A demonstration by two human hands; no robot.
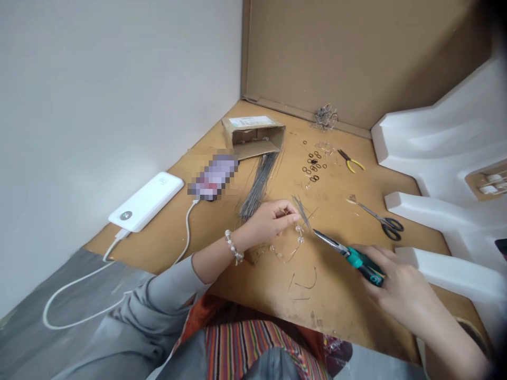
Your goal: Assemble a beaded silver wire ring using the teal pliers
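Observation:
My left hand [279, 217] is closed in a pinch on a thin wire strand with clear beads [300, 239], which hangs in a loop just above the table. My right hand [400, 282] grips long-nose pliers [348, 253] by their green and black handles. The pliers' tip points at a few short wires [301, 212] lying beside my left fingertips; I cannot tell whether it touches them. A bundle of straight grey wires [259, 187] lies behind my left hand, partly under the box opening. Bent wire offcuts [307, 285] are on the table in front of me.
A small open cardboard box [255, 150], a phone [216, 177] and a white power bank [146, 202] with cables stand at the left. Black rings [314, 168], yellow-handled pliers [350, 161], scissors [382, 221] and a wire tangle [325, 117] lie farther back. White foam [420, 206] edges the right side.

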